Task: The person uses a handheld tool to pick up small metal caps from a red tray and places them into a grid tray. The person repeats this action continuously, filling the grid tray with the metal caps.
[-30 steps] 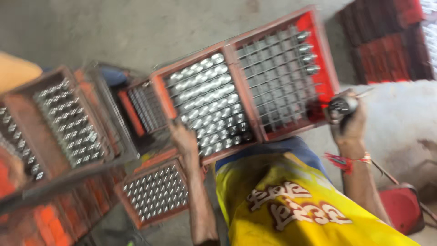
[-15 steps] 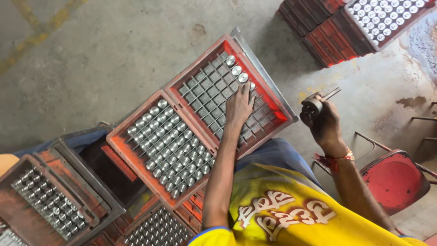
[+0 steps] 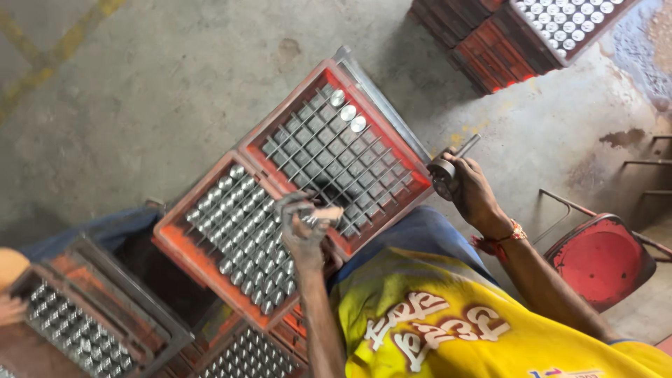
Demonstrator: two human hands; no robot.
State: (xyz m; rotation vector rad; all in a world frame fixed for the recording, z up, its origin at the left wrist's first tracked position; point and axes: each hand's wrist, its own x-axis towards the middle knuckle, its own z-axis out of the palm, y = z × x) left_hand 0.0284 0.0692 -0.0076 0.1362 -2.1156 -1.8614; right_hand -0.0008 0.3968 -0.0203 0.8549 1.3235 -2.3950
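Yellow shirt with large white and dark red curving lettering across the front, short sleeves, bare forearms, grime-darkened left hand, right hand, red and orange thread band tied around the right wrist, blue trousers

Two hands, five red gridded crates, one red stool.

Showing orange-red on the crate rim, dark grey on its grid, shining silver on the caps. Glowing red on the stool. Wearing yellow with white lettering on the shirt. Running a faded yellow stripe across the grey floor. Circling the wrist with a red-orange thread.
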